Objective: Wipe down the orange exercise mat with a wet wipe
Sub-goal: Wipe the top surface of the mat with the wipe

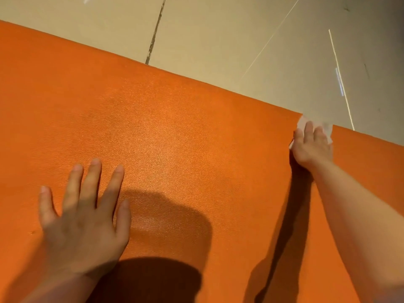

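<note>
The orange exercise mat [166, 132] fills most of the view, its far edge running diagonally from upper left to right. My left hand [85, 217] lies flat on the mat at lower left, fingers spread, holding nothing. My right hand [311, 145] is stretched out to the mat's far edge at right and presses down on a white wet wipe [326, 127]. The wipe sticks out beyond the fingers, partly over the floor. Most of it is hidden under the hand.
Beige floor tiles [218, 36] lie beyond the mat's far edge, with a dark grout line [156, 31] and thin bright reflections at right. Shadows of my head and arms fall on the near part of the mat.
</note>
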`<state>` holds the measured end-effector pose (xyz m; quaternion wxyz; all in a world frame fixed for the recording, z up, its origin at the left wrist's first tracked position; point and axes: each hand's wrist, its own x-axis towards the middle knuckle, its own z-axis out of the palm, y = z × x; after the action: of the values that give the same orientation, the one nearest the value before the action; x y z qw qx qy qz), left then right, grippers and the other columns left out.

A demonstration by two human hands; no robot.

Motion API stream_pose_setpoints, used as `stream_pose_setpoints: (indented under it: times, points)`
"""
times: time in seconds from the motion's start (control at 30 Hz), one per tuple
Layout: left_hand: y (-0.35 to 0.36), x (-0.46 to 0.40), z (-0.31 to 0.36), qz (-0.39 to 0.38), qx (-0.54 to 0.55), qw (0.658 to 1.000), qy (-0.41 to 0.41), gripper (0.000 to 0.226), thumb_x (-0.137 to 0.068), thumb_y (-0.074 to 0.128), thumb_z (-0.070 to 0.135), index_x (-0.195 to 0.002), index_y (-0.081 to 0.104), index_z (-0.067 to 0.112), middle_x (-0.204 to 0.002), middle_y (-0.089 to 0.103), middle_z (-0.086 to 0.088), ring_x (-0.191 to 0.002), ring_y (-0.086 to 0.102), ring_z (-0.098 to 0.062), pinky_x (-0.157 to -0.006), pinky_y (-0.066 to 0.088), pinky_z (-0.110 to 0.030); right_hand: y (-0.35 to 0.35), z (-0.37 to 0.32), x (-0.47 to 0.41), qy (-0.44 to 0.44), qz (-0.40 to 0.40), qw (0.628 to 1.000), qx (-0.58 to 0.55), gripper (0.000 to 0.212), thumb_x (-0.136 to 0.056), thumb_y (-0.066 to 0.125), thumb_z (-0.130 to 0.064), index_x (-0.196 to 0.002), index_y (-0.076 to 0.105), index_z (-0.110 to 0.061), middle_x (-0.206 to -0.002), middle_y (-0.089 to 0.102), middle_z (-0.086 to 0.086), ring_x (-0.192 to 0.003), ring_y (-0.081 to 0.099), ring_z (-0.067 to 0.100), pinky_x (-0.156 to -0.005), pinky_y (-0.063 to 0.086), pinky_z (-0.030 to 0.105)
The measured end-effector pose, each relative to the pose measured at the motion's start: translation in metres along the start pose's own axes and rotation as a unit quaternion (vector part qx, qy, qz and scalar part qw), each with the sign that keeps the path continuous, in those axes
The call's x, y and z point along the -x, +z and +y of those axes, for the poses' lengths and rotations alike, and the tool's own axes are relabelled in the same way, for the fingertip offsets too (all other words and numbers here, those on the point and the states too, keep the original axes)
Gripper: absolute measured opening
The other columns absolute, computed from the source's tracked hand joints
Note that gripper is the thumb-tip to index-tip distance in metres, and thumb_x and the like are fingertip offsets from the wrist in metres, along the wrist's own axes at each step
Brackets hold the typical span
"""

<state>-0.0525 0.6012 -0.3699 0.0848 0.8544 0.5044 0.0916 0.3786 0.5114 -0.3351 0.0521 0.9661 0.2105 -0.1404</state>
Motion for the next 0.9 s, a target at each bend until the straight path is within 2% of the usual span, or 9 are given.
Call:
stream_pose_setpoints:
  times: [0.13,0.23,0.3,0.37,0.43,0.5,0.7,0.8,0.9]
  points:
    - [0.000,0.001,-0.003,0.005,-0.006,1.000,0.004,0.060,-0.090,0.036,0.042,-0.144,0.050,0.020,-0.154,0.036,-0.016,-0.143,0.028,-0.038,-0.107,0.016,-0.068,0.008,-0.028,0.015,0.008,0.040,0.999,-0.023,0.055,-0.105,0.016,-0.033,-0.156,0.017,-0.010,-0.161,0.017,0.019,-0.146,0.018,0.035,-0.119,0.012,0.050]
    - [0.000,0.002,-0.002,0.009,-0.005,1.000,-0.001,0.059,-0.090,0.036,0.041,-0.144,0.049,0.021,-0.154,0.037,-0.015,-0.143,0.028,-0.037,-0.108,0.016,-0.068,0.035,-0.087,0.077,-0.217,0.124,0.968,0.001,0.055,-0.095,0.022,-0.024,-0.138,0.048,-0.001,-0.138,0.050,0.027,-0.129,0.045,0.040,-0.111,0.031,0.055]
    - [0.001,0.003,-0.001,0.015,-0.009,1.000,0.002,0.057,-0.092,0.035,0.040,-0.144,0.047,0.021,-0.155,0.036,-0.014,-0.143,0.028,-0.037,-0.108,0.015,-0.068,0.059,-0.140,0.140,-0.366,0.122,0.922,-0.036,0.053,-0.097,0.025,-0.022,-0.141,0.048,-0.001,-0.145,0.045,0.026,-0.137,0.039,0.041,-0.116,0.025,0.052]
    - [0.002,0.004,0.000,0.021,0.001,1.000,-0.001,0.057,-0.093,0.035,0.039,-0.145,0.045,0.021,-0.155,0.035,-0.016,-0.144,0.026,-0.037,-0.108,0.015,-0.069,0.068,-0.183,0.190,-0.419,0.055,0.903,-0.077,0.053,-0.104,0.023,-0.030,-0.154,0.026,-0.013,-0.162,0.018,0.015,-0.150,0.010,0.030,-0.123,0.002,0.041]
    - [0.005,0.005,0.000,0.028,0.012,1.000,-0.001,0.057,-0.095,0.032,0.040,-0.147,0.043,0.020,-0.156,0.033,-0.016,-0.145,0.023,-0.036,-0.109,0.017,-0.071,0.072,-0.190,0.197,-0.405,0.028,0.909,-0.097,0.054,-0.106,0.022,-0.036,-0.157,0.016,-0.021,-0.165,0.006,0.007,-0.152,0.000,0.023,-0.121,-0.006,0.036]
    - [0.009,0.004,-0.002,0.036,0.022,0.999,0.006,0.056,-0.097,0.030,0.040,-0.148,0.042,0.020,-0.156,0.033,-0.017,-0.145,0.023,-0.037,-0.106,0.022,-0.073,0.068,-0.164,0.180,-0.372,0.067,0.923,-0.068,0.056,-0.104,0.014,-0.040,-0.156,0.019,-0.020,-0.164,0.012,0.008,-0.151,0.010,0.023,-0.121,0.000,0.035]
    - [0.017,0.001,-0.009,0.048,0.044,0.998,0.020,0.055,-0.099,0.028,0.042,-0.148,0.041,0.019,-0.156,0.031,-0.019,-0.144,0.020,-0.037,-0.102,0.030,-0.073,0.050,-0.014,0.105,-0.103,0.030,0.993,-0.041,0.056,-0.106,0.011,-0.038,-0.157,0.003,-0.015,-0.164,-0.002,0.011,-0.152,-0.005,0.021,-0.122,-0.004,0.035]
    - [0.014,0.001,-0.008,0.055,0.042,0.997,0.014,0.055,-0.099,0.029,0.041,-0.147,0.043,0.018,-0.156,0.031,-0.018,-0.144,0.021,-0.038,-0.104,0.028,-0.073,0.043,0.029,0.092,0.004,0.029,0.996,-0.084,0.057,-0.106,0.010,-0.038,-0.157,0.001,-0.015,-0.164,-0.005,0.013,-0.151,-0.007,0.023,-0.122,-0.005,0.037]
    - [0.008,0.001,-0.003,0.052,-0.002,0.999,0.015,0.055,-0.097,0.034,0.037,-0.147,0.046,0.017,-0.156,0.034,-0.018,-0.144,0.026,-0.039,-0.108,0.021,-0.071,0.044,0.016,0.101,0.009,0.033,0.996,-0.078,0.058,-0.105,0.006,-0.038,-0.158,0.002,-0.016,-0.164,-0.006,0.014,-0.151,-0.006,0.030,-0.121,-0.004,0.045]
